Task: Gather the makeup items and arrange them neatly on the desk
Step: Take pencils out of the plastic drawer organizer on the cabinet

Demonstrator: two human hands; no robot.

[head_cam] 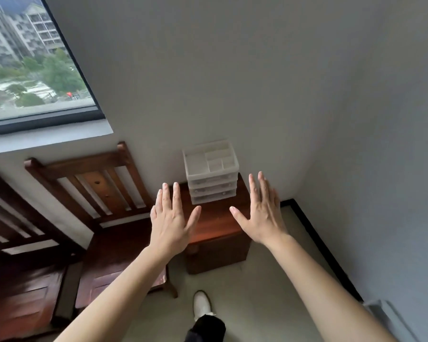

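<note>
A white plastic drawer organizer (211,172) stands at frame centre on a small wooden counter (215,225) against the wall. It looks light, rigid and smooth, probably best gripped by both side walls. Below it, left hand (171,223) and right hand (262,215) hover, fingers (176,193) spread wide, holding nothing.

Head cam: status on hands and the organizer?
Open, holding nothing: left hand, right hand. White drawer organizer upright on the small wooden table, untouched. Nothing between hands and it.

Before me, a white organizer (211,171) with 3 drawers and a divided top tray stands upright at the desk's (215,225) back edge.
</note>
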